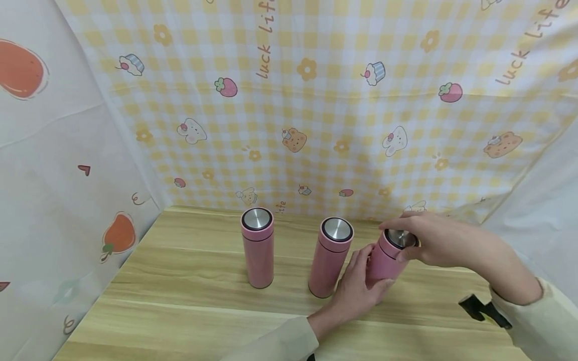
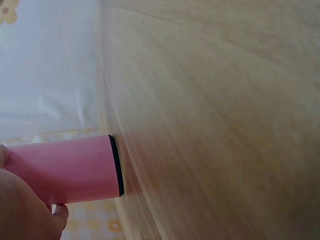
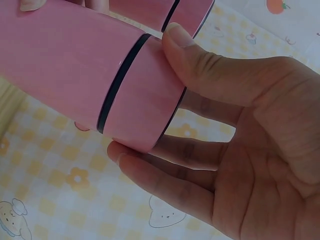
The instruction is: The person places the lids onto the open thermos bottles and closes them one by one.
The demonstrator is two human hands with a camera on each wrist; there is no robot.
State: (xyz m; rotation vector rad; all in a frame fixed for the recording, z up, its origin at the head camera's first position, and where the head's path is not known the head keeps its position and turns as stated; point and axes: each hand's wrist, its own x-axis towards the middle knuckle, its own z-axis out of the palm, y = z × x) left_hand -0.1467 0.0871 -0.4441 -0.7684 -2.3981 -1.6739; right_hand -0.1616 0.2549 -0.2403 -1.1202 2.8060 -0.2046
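Note:
Three pink thermos bottles with brushed-metal lid tops are in the head view. My left hand (image 1: 354, 293) grips the body of the right-hand thermos bottle (image 1: 382, 263). Around that bottle's lid (image 3: 145, 92), the fingers and thumb of my right hand (image 1: 435, 240) are curled. The lid sits on the bottle, with a dark seam below it. In the left wrist view, the bottle's dark base (image 2: 117, 166) meets the table, or nearly so. The middle thermos bottle (image 1: 326, 265) stands just left of my left hand, and the left thermos bottle (image 1: 260, 260) stands farther off.
The bottles are on a wood-grain table (image 1: 180, 281). Behind it hangs a yellow checked cloth (image 1: 280, 110) with cartoon prints. White printed cloth (image 1: 67, 150) covers the left side, and a plain white sheet (image 1: 537, 210) the right.

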